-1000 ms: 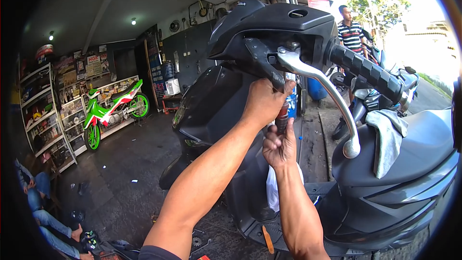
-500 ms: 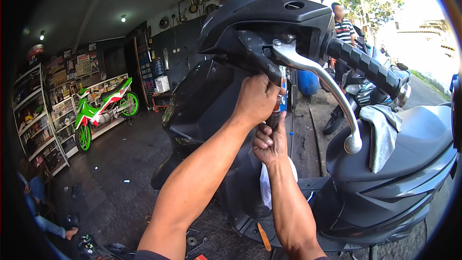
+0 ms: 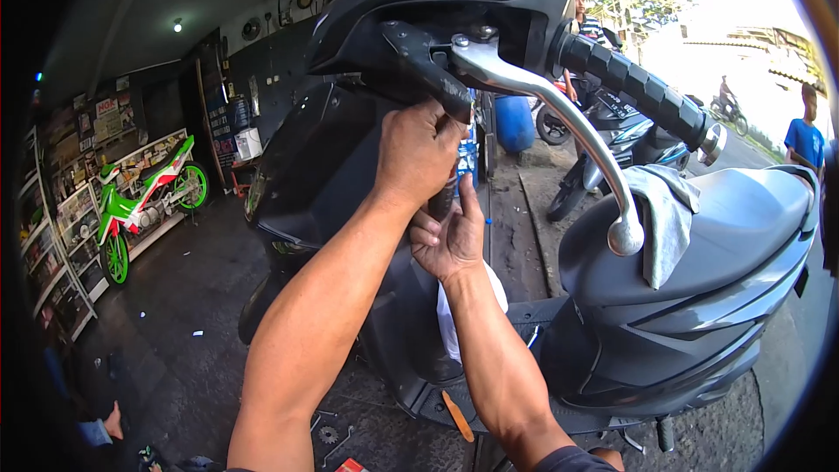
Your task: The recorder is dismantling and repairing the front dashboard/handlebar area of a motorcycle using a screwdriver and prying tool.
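Under the handlebar of a dark scooter (image 3: 301, 162), my left hand (image 3: 414, 150) is closed, fingers pinched just below a black curved lever holder (image 3: 426, 59). What its fingertips grip is hidden. Below it, my right hand (image 3: 451, 243) is wrapped round a dark, upright tool handle (image 3: 443, 201); its tip is out of sight behind my left hand. A silver brake lever (image 3: 577, 122) curves down to the right of both hands. Past it sticks out the black ribbed grip (image 3: 634, 79).
A grey cloth (image 3: 669, 223) lies over the scooter's seat (image 3: 743, 218). An orange-handled tool (image 3: 457, 417) rests on the footboard. A green motorcycle (image 3: 144, 201) stands by shelves at left. Behind are a blue barrel (image 3: 513, 122), a parked motorcycle (image 3: 603, 135) and a person in blue (image 3: 806, 142).
The whole view has shifted, so the scooter and my hands appear further left and slightly higher. Both hands keep their places under the lever holder. A person in blue now shows at right.
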`<state>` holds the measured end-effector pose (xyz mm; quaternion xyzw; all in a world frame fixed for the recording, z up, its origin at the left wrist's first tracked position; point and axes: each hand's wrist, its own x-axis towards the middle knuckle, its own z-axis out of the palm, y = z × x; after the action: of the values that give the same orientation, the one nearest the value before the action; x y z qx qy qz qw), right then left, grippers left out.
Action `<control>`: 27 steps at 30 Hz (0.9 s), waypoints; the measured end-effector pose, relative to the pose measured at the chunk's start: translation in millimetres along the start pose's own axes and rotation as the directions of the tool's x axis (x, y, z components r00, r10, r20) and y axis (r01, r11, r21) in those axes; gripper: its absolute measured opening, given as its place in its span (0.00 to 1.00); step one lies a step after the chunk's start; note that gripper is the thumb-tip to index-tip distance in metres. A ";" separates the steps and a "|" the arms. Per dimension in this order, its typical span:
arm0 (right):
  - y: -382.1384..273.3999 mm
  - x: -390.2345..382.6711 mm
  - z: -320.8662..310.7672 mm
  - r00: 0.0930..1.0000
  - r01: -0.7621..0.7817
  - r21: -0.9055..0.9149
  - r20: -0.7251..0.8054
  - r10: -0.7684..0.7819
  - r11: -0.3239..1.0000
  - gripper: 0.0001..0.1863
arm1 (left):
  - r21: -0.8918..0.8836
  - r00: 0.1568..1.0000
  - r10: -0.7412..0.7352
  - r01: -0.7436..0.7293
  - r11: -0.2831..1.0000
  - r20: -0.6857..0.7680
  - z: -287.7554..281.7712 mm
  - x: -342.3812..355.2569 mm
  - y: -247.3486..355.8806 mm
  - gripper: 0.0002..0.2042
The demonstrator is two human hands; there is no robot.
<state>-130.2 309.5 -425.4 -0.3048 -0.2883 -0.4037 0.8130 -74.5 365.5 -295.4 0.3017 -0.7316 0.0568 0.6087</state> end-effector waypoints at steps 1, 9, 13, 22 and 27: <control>9.3 -1.7 12.6 0.992 0.112 0.009 -0.064 -0.111 0.994 0.27 | -0.008 1.000 -0.014 0.013 1.000 -0.011 -3.5 -0.9 0.2 0.12; -6.2 2.9 -14.2 0.996 0.089 0.096 -0.010 -0.088 0.991 0.27 | -0.014 0.995 0.094 -0.095 0.995 -0.042 6.4 3.2 -0.8 0.12; 17.4 0.2 27.5 0.964 0.160 -0.009 -0.214 -0.158 0.987 0.27 | -0.012 0.998 0.034 -0.034 0.999 -0.058 -4.6 1.5 -8.2 0.11; -8.2 -1.1 -5.2 0.998 0.057 0.105 -0.037 -0.053 0.993 0.26 | -0.019 0.999 0.031 -0.031 0.999 -0.026 8.5 3.4 -0.6 0.11; 22.8 -1.0 36.6 0.954 0.192 -0.012 -0.230 -0.190 0.981 0.25 | 0.007 0.997 0.053 -0.053 0.999 -0.049 -5.5 0.7 -2.6 0.10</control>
<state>-119.9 347.8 -408.3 -0.2223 -0.2226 -0.5114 0.7997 -68.4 365.6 -294.1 0.2825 -0.7240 0.0826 0.6238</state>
